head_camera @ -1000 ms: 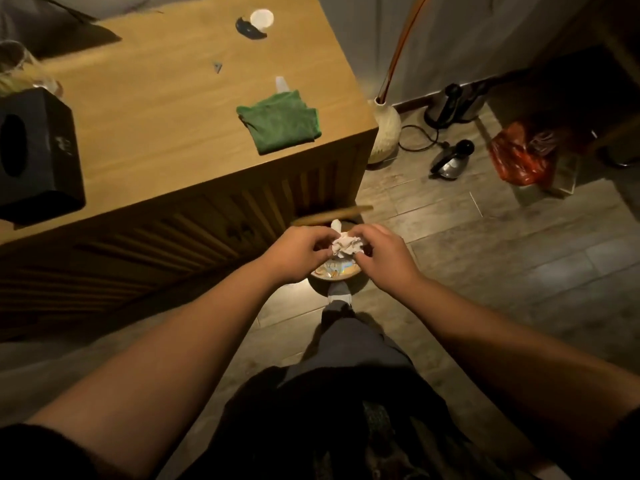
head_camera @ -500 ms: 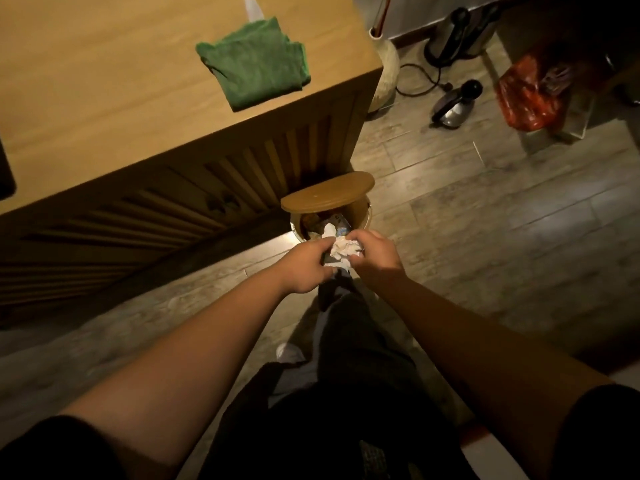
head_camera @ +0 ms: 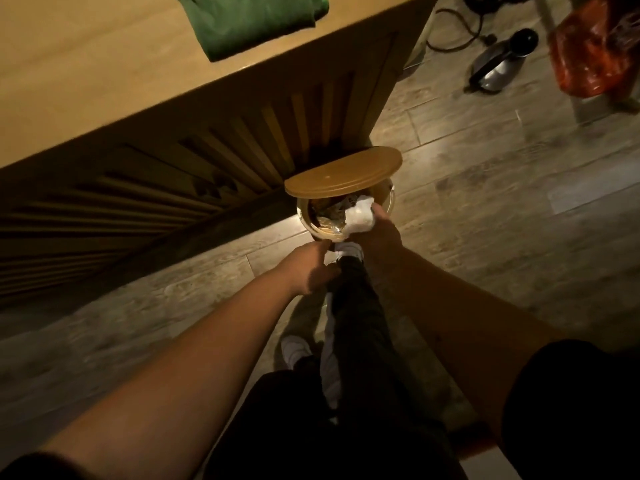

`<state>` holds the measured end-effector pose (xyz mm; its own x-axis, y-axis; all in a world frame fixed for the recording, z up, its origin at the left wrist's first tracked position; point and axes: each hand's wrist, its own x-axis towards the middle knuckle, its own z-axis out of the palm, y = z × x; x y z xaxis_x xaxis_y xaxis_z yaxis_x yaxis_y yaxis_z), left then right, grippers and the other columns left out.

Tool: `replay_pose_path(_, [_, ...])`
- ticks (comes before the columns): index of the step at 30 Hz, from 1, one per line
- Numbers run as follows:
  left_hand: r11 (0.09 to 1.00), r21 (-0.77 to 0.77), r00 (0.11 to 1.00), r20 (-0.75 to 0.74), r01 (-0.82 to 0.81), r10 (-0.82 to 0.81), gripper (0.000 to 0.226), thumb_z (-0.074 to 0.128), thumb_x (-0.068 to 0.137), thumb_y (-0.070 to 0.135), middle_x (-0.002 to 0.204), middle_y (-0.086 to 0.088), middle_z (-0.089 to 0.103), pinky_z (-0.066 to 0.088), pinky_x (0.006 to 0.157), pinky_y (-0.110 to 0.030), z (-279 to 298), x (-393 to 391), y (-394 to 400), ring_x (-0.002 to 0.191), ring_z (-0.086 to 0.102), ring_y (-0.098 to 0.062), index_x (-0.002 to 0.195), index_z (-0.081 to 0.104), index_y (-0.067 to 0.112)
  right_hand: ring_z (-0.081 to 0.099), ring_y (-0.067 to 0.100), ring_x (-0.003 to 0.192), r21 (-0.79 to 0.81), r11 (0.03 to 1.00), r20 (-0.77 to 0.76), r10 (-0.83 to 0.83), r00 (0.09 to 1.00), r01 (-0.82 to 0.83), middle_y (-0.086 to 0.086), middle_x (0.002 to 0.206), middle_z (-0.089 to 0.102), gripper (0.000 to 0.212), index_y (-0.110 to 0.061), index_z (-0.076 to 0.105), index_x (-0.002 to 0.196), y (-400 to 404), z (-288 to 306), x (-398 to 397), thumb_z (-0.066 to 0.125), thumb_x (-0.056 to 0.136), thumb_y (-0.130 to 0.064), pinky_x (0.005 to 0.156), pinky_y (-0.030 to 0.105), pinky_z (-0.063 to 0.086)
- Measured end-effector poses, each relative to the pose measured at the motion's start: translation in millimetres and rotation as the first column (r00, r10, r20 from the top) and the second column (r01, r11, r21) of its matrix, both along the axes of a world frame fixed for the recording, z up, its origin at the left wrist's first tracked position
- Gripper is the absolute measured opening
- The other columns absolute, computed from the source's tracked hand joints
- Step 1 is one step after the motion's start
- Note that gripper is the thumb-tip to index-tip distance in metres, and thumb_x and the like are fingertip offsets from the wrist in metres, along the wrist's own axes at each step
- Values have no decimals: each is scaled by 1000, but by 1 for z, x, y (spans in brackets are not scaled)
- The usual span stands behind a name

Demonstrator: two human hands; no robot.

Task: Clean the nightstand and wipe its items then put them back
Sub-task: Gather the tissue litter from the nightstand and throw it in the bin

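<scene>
My right hand (head_camera: 379, 237) holds a crumpled white tissue (head_camera: 360, 218) just over the open mouth of a small round pedal bin (head_camera: 389, 202) on the floor. The bin's tan lid (head_camera: 343, 176) stands raised, and my foot in a white sock (head_camera: 348, 249) is at the bin's base. My left hand (head_camera: 310, 266) hangs a little lower and to the left, holding nothing, fingers loosely curled. A folded green cloth (head_camera: 249, 19) lies on the wooden nightstand top (head_camera: 86, 81) above.
The nightstand's slatted front (head_camera: 207, 161) rises directly behind the bin. On the wood floor at the right lie a black and silver appliance (head_camera: 502, 64), a cable (head_camera: 460, 32) and an orange plastic bag (head_camera: 595, 53).
Both hands held the tissue together before; now only the right hand has it, moved forward over the bin, and the left hand has let go. The view has tilted down.
</scene>
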<state>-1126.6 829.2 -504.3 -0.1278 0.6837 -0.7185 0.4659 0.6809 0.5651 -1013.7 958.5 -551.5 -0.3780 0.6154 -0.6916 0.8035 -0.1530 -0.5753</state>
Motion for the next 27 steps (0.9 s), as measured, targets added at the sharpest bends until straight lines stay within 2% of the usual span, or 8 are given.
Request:
replay_pose_path(2, [1000, -18, 1000, 8, -15, 15, 67, 62, 87, 29, 146, -9, 41, 27, 89, -21, -13, 0, -1, 130, 41, -25, 145, 32, 16, 51, 26, 122, -134, 990, 4, -32, 999, 32, 9, 137, 49, 79, -17, 30, 144, 6, -16, -2, 73, 79, -11, 92, 26, 42])
replay_pose_path(5, [998, 6, 998, 20, -55, 55, 71, 63, 86, 29, 150, -4, 35, 27, 92, -20, -27, 0, -5, 132, 38, -23, 147, 27, 22, 46, 25, 126, -159, 986, 11, -54, 998, 56, 5, 144, 41, 82, -21, 23, 148, 6, -38, 7, 71, 82, -14, 88, 22, 39])
replay_pose_path(7, [998, 17, 998, 8, -63, 63, 74, 62, 85, 32, 153, -3, 27, 27, 95, -21, -30, -1, -8, 135, 34, -23, 148, 23, 24, 50, 20, 118, -114, 993, 50, -25, 998, 30, 4, 140, 45, 73, -21, 28, 145, 2, -40, 14, 68, 84, -19, 79, 15, 39])
replay_pose_path(9, [999, 30, 998, -46, -29, 30, 76, 61, 85, 37, 155, -2, 20, 28, 104, -25, -26, -3, -10, 136, 30, -24, 148, 21, 26, 54, 22, 113, -4, 991, 128, 135, 983, -136, 9, 133, 53, 59, -20, 39, 138, -4, -33, 19, 66, 86, -24, 84, 22, 44])
replay_pose_path(12, [997, 51, 985, -167, 56, -47, 76, 58, 85, 45, 155, -3, 18, 37, 105, -43, -11, -10, -9, 137, 28, -26, 148, 20, 27, 61, 27, 106, 150, 951, -5, 274, 962, -270, 10, 115, 65, 39, -12, 58, 119, -20, -2, 15, 70, 82, -19, 78, 21, 41])
replay_pose_path(14, [995, 38, 964, -254, 94, -81, 75, 57, 84, 47, 155, -6, 19, 38, 104, -47, 6, -17, -11, 138, 27, -29, 147, 21, 28, 63, 29, 100, 252, 897, -28, 382, 924, -364, 12, 110, 66, 37, -8, 60, 114, -31, 18, 8, 72, 82, -23, 78, 24, 43])
replay_pose_path(18, [997, 11, 918, -391, 78, -68, 76, 54, 86, 49, 158, -5, 10, 33, 108, -48, 50, -39, -32, 142, 19, -30, 148, 14, 31, 47, 27, 124, 252, 806, 181, 504, 845, -535, 5, 140, 44, 62, -18, 42, 137, -47, 68, -24, 66, 82, -33, 102, 43, 43])
replay_pose_path(27, [968, 197, 818, -524, -154, 237, 73, 52, 86, 51, 158, 0, 14, 36, 107, -43, 188, -92, -156, 141, 24, -22, 147, 17, 33, 49, 24, 121, 474, 485, 261, 719, 644, -734, 0, 133, 51, 53, -24, 47, 132, -120, 212, -95, 61, 84, -41, 97, 40, 46])
